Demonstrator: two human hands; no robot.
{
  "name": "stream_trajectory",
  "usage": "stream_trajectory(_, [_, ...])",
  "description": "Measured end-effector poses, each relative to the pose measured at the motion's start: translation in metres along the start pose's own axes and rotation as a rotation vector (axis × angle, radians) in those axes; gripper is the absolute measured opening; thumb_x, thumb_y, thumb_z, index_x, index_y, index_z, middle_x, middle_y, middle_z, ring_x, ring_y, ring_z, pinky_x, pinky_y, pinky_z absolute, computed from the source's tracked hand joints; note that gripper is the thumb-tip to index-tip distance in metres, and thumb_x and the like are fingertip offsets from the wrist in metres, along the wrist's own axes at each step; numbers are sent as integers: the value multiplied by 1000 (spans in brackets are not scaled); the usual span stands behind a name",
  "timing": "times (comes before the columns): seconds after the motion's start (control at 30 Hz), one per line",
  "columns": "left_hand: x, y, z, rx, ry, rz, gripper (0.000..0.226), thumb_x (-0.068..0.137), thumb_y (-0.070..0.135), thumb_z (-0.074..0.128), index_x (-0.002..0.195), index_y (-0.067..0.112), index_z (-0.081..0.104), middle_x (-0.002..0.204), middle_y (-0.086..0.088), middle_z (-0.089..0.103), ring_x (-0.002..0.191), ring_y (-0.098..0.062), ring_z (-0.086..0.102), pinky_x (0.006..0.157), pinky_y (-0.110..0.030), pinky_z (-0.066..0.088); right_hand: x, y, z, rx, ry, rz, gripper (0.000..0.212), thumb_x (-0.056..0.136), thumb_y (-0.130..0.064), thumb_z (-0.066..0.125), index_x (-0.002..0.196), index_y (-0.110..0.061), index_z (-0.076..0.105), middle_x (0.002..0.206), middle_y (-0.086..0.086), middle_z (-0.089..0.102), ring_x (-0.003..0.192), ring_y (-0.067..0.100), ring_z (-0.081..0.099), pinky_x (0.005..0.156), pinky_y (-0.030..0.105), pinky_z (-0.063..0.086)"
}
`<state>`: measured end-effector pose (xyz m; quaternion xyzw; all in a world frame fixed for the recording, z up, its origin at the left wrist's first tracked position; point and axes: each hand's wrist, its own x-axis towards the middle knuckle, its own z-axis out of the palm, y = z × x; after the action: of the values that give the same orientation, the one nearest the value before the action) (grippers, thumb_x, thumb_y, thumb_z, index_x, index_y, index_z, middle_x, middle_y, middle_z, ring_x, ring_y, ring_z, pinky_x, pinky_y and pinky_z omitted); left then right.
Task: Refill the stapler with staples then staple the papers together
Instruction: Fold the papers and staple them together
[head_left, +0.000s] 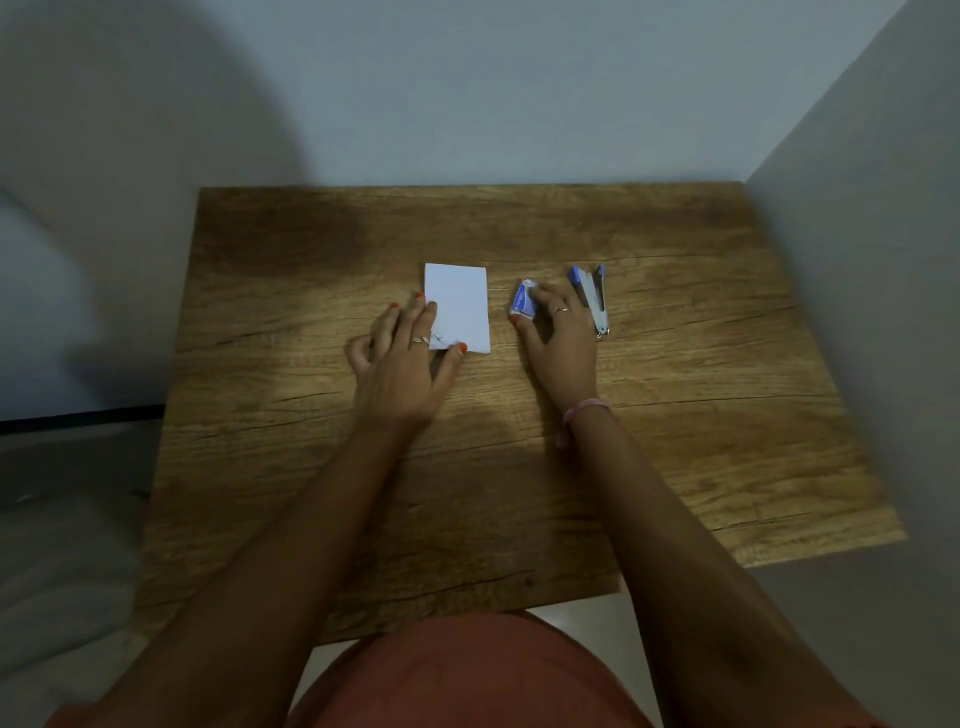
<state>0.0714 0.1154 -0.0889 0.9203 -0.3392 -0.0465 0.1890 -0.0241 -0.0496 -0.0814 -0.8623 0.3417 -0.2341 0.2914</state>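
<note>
Both bare forearms reach forward from the body, roughly parallel and well apart. The left hand (402, 364) lies palm down with fingers (410, 317) spread and loosely curled, thumb stretched out to the right. The right hand (563, 338), palm down too, has its fingers bent and its thumb angled leftward, a pink band round the wrist.

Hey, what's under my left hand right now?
The left hand rests on the near-left corner of the white papers, which lie on the wooden table. Some pen marks show beside the fingers; whatever the hand covers is hidden.
</note>
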Motion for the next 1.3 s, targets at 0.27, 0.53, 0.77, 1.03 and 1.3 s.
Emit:
stream_trajectory(0.27, [1, -2, 3, 25, 12, 23, 63, 92, 63, 29, 146, 30, 26, 156, 6, 28, 144, -18, 16, 104, -47, 15, 0, -1, -1, -64, -53, -39, 38, 91, -21, 60, 129, -17, 57, 138, -2, 54, 129, 19, 44, 104, 21, 22])
stream_trajectory(0.53, [0, -3, 3, 28, 20, 34, 63, 93, 62, 29, 147, 29, 26, 157, 5, 26, 144, -19, 17, 104, -48, 17, 0, -2, -2, -54, -76, -49, 40, 91, -17, 59, 131, -17, 54, 140, -1, 53, 130, 18, 43, 110, 30, 30])
stream_trajectory(0.77, [4, -3, 3, 34, 18, 19, 63, 93, 62, 27, 146, 28, 30, 156, 3, 28, 144, -19, 18, 105, -48, 17, 3, -3, -2, -12, -82, -28, 42, 91, -8, 56, 132, -14, 54, 139, 2, 53, 129, 18, 46, 109, 30, 36])
stream_trajectory(1.03, [0, -2, 0, 18, 35, 28, 62, 93, 62, 30, 147, 32, 24, 157, -2, 25, 143, -20, 18, 105, -49, 19, -2, -5, -8, 28, -66, -4, 44, 90, -4, 54, 133, -12, 50, 132, 8, 55, 122, 22, 50, 103, 29, 38])
stream_trajectory(1.3, [-2, -2, 0, -43, 67, 15, 70, 93, 60, 36, 149, 21, 22, 159, -5, 19, 144, -21, 19, 107, -48, 18, -15, -7, -7, 18, -32, -27, 42, 93, -8, 49, 134, -11, 47, 138, 8, 47, 126, 22, 46, 104, 35, 40])
